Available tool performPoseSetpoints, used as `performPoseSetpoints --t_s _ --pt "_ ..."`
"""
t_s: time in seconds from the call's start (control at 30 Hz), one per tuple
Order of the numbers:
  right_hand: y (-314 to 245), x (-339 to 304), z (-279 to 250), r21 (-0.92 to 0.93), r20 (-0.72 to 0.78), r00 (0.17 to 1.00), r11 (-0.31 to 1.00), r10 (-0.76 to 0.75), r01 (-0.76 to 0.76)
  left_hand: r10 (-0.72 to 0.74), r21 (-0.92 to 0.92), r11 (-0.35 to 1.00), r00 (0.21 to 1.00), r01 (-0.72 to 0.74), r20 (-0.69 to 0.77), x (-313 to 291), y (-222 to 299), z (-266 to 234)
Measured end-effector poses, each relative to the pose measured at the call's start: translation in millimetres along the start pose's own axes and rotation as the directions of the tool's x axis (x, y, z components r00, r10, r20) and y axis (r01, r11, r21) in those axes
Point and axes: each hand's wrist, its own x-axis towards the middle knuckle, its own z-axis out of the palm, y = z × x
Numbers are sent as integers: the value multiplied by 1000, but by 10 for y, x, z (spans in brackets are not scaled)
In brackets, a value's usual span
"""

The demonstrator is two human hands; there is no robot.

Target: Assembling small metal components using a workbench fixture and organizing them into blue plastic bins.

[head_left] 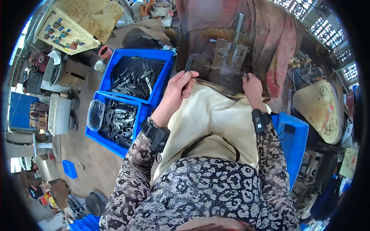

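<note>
Head view: left hand [178, 87] pinches a strip [189, 64], can't tell what right hand [253, 87] holds; we should go steady, clear of the pipe [237, 32].

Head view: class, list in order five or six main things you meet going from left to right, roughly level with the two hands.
White tub → upper blue crate → left hand → pale apron → right hand → spotted tan pad
</note>
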Motion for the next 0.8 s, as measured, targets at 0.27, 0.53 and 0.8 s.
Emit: performPoseSetpoints --t_s 0.27,0.53,0.8 --pt "5 23 2 -6 26 999 1000 25 -25 -58 -255 962 988 93 143 201 40 95" --pt "23 -8 27 16 -1 1000 1000 23 -23 -41 -263 960 979 94 201 221 -20 52" --pt "14 43 34 -11 60 997 999 43 -42 486 926 -325 806 -193 339 -101 -252 -467"
